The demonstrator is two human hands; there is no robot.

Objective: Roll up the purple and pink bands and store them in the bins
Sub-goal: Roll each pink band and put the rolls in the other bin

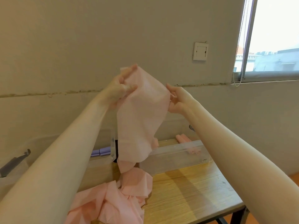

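Observation:
A long pink band (139, 113) hangs in the air in front of the wall, its lower part piled crumpled on the wooden table (194, 188). My left hand (120, 88) pinches the band's upper left corner between thumb and fingers. My right hand (177, 101) holds its right edge, fingers partly hidden behind the fabric. Rolled purple bands (101, 152) lie in a clear bin (103, 160) at the left. Rolled pink bands (183, 137) lie in a clear bin (176, 156) at the right.
A dark tool handle (14, 162) shows at the far left. The table's right edge and a black leg (239, 215) are at the lower right. A wall switch plate (200, 51) and a window (275, 34) are behind.

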